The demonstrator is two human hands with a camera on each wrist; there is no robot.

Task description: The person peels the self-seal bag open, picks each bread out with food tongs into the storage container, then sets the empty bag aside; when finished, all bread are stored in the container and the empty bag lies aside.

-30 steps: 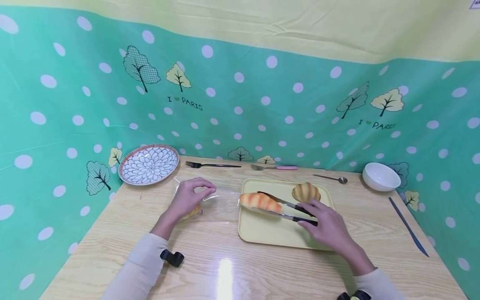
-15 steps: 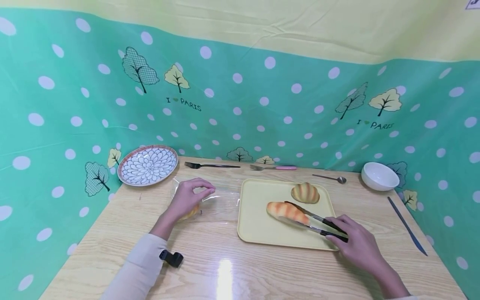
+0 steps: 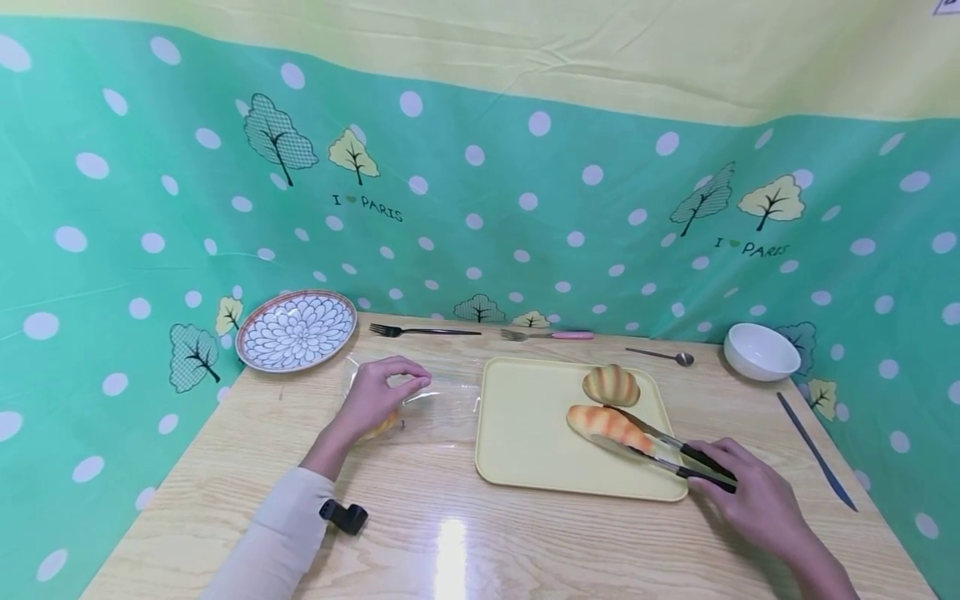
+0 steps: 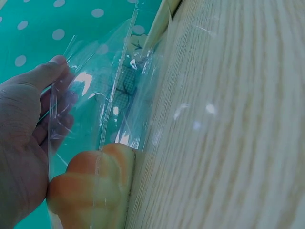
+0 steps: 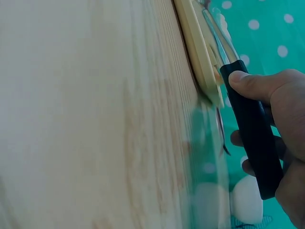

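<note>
My left hand pinches the edge of a clear plastic bag between thumb and fingers, left of the tray. Inside the bag lies a golden-brown bread roll, mostly hidden behind the hand in the head view. On the right, my right hand grips the black handles of metal tongs. The tongs' tips clasp a long, orange-striped bread over the right part of the pale yellow tray. Just behind it, a rounded ridged bread sits on the tray.
Along the table's back lie a black fork, a pink-handled fork and a small measuring spoon. A patterned plate stands back left, a white bowl back right. A dark knife lies along the right edge.
My right hand has moved right and toward me, carrying the striped bread in the tongs from the tray's left side to its right part. The left hand has stayed in place.
</note>
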